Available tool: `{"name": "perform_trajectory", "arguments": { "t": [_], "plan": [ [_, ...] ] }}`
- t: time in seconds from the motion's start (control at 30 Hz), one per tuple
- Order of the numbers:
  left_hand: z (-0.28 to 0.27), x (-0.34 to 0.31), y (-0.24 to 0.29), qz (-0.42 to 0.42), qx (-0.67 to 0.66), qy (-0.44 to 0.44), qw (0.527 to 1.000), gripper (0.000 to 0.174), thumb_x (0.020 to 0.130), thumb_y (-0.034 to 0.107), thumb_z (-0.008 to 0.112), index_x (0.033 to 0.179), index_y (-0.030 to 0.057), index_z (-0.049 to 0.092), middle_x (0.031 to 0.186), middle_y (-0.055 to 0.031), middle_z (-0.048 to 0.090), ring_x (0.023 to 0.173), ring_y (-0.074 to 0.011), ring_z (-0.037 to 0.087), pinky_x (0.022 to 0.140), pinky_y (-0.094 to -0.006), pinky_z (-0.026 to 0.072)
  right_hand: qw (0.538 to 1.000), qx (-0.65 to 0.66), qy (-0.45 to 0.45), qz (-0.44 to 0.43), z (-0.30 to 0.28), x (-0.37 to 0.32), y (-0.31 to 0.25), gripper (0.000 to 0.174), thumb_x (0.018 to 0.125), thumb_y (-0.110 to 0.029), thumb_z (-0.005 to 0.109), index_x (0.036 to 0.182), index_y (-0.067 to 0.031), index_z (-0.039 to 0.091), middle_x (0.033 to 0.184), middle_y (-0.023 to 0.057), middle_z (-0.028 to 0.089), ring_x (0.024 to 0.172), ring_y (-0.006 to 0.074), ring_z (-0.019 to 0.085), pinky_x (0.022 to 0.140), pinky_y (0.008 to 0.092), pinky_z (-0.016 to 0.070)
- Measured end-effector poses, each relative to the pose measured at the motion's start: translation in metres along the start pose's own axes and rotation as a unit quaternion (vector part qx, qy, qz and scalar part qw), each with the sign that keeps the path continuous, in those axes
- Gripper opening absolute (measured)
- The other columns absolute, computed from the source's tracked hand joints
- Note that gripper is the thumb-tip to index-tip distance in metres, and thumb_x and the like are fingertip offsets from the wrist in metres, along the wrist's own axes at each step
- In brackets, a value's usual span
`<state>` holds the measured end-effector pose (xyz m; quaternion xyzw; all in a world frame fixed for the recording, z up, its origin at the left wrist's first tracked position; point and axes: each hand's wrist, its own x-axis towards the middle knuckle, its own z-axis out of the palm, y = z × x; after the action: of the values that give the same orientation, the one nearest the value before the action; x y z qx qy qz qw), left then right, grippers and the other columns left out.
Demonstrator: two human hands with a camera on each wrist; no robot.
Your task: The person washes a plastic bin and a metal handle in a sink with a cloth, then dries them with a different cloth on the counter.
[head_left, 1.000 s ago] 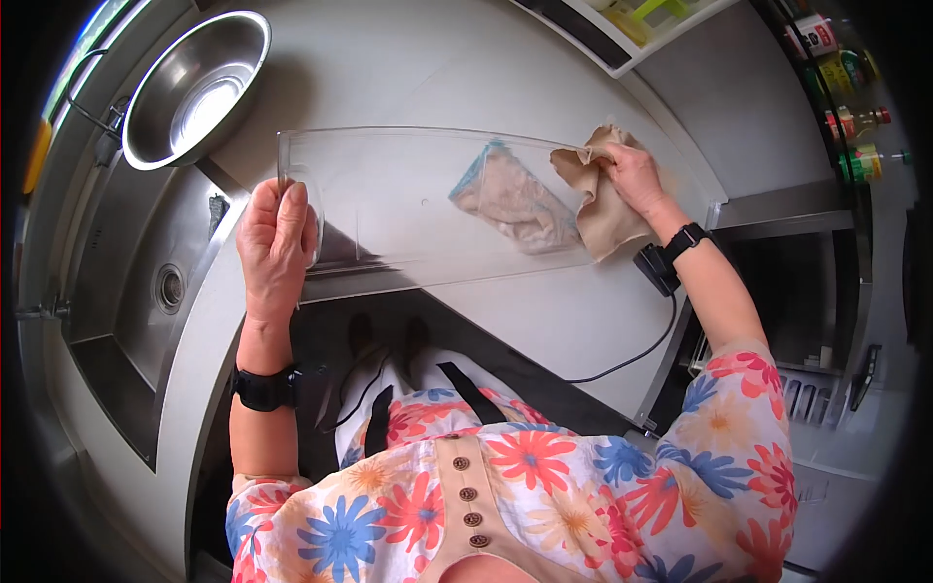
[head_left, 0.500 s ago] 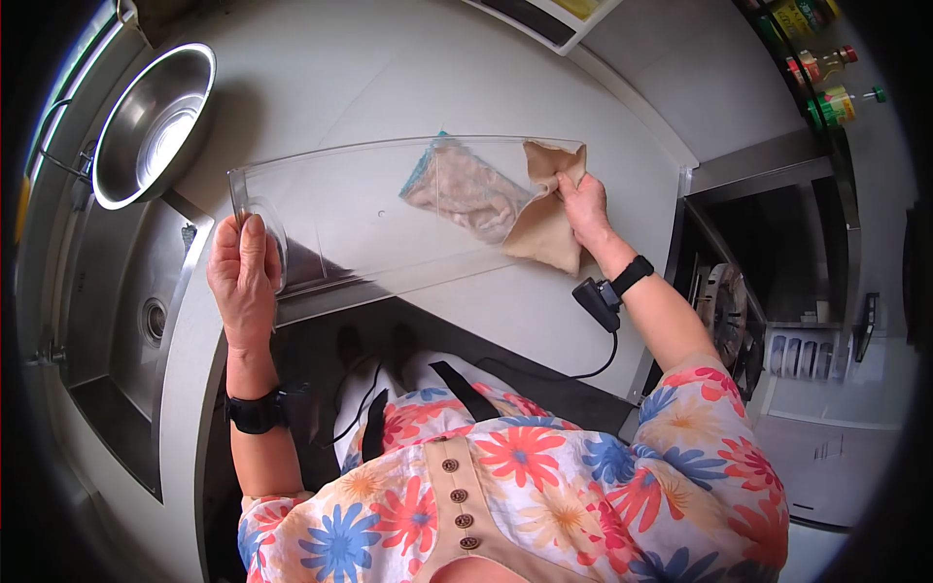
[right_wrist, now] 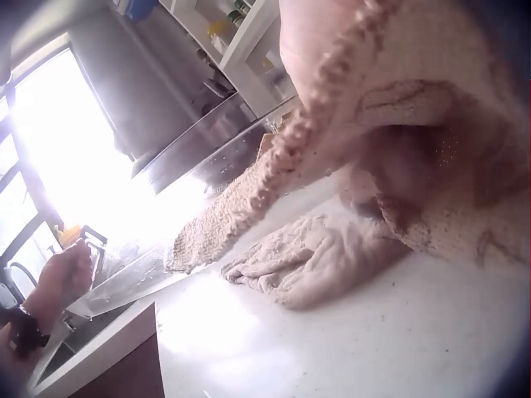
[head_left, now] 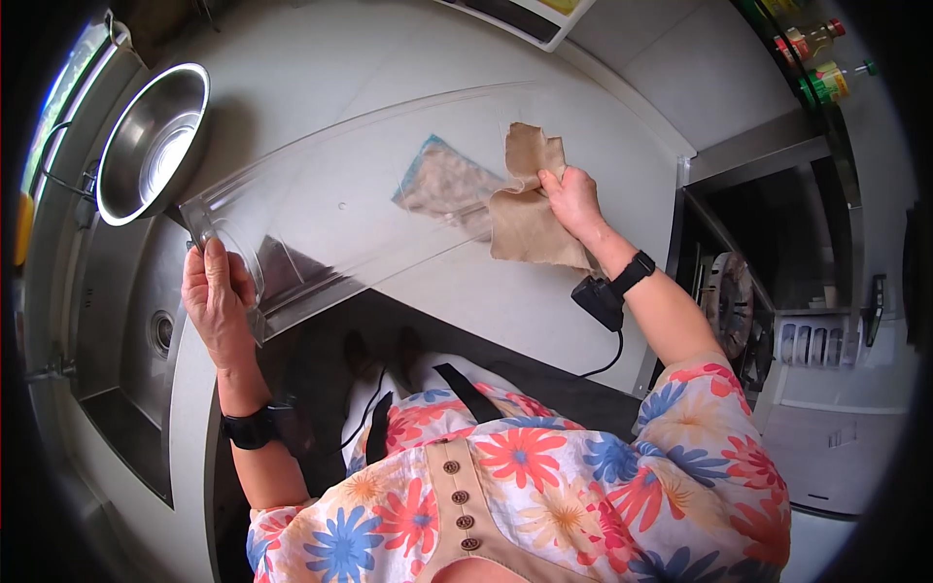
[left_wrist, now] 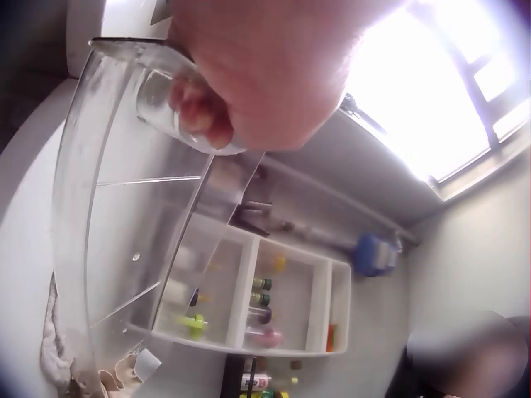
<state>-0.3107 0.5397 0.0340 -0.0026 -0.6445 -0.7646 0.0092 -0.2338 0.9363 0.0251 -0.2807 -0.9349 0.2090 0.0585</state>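
Note:
My left hand (head_left: pixel 222 296) grips the near-left end of a long clear plastic panel (head_left: pixel 330 185), thumb on top, around a moulded handle-like part. Seen from the left wrist, the panel (left_wrist: pixel 116 207) is see-through with a raised edge. In my right hand (head_left: pixel 581 206) a beige cloth (head_left: pixel 535 228) is pinched between thumb and fingers, hanging in folds at the panel's right end. Through the panel shows a crumpled pale cloth (head_left: pixel 437 180) with a teal edge, lying on the counter; the right wrist view has this cloth (right_wrist: pixel 323 257) below the beige one.
A steel bowl (head_left: pixel 155 146) stands tilted at the left beside the sink (head_left: pixel 136 340). The white counter (head_left: pixel 466 301) ends in front of my body. On the right are a dark cabinet opening (head_left: pixel 758 233) and bottles (head_left: pixel 812 41). A white shelf (left_wrist: pixel 299 286) holds small jars.
My left hand has moved left and toward my body with the panel, which has turned so that its right end points farther up. The right hand with its cloth has shifted left.

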Motion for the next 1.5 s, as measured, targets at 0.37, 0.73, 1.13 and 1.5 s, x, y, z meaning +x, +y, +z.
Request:
{"name": "perform_trajectory", "arguments": {
  "t": [0.37, 0.73, 1.13, 1.5],
  "plan": [
    [0.000, -0.020, 0.006, 0.062, 0.016, 0.031, 0.997, 0.018, 0.092, 0.024, 0.047, 0.082, 0.0094, 0.048, 0.055, 0.0035, 0.042, 0.042, -0.0015, 0.034, 0.037, -0.0158, 0.0240, 0.801, 0.505, -0.191, 0.258, 0.021, -0.003, -0.014, 0.025, 0.084, -0.009, 0.050, 0.100, 0.0109, 0.051, 0.096, 0.0145, 0.059, 0.077, 0.0246, 0.062, 0.064, 0.0362, 0.0528],
    [-0.002, -0.023, -0.002, 0.058, -0.007, 0.029, 0.998, 0.016, 0.092, 0.023, 0.047, 0.084, 0.0092, 0.048, 0.057, 0.0029, 0.044, 0.042, -0.0018, 0.034, 0.037, -0.0156, 0.0248, 0.951, 0.309, -0.017, -0.019, -0.036, 0.013, -0.024, 0.021, 0.084, -0.011, 0.054, 0.099, 0.0042, 0.055, 0.088, 0.0120, 0.063, 0.074, 0.0205, 0.062, 0.066, 0.0305, 0.0499],
    [0.004, -0.027, -0.001, 0.100, 0.022, 0.016, 0.995, 0.014, 0.093, 0.021, 0.046, 0.088, 0.0084, 0.050, 0.059, 0.0035, 0.044, 0.044, -0.0013, 0.035, 0.039, -0.0149, 0.0251, 0.934, -0.085, -0.093, -0.334, 0.047, -0.047, -0.073, 0.011, 0.071, -0.012, 0.056, 0.077, -0.0026, 0.056, 0.082, 0.0124, 0.060, 0.081, 0.0297, 0.055, 0.072, 0.0397, 0.0450],
    [-0.005, -0.030, -0.018, 0.060, -0.031, 0.036, 0.997, 0.014, 0.091, 0.017, 0.051, 0.087, 0.0045, 0.048, 0.059, 0.0034, 0.046, 0.047, -0.0016, 0.037, 0.041, -0.0161, 0.0289, 0.829, 0.060, -0.204, -0.517, 0.103, -0.150, -0.202, 0.016, 0.069, -0.022, 0.062, 0.079, -0.0097, 0.060, 0.090, 0.0034, 0.058, 0.090, 0.0218, 0.049, 0.074, 0.0379, 0.0390]
  ]
}}
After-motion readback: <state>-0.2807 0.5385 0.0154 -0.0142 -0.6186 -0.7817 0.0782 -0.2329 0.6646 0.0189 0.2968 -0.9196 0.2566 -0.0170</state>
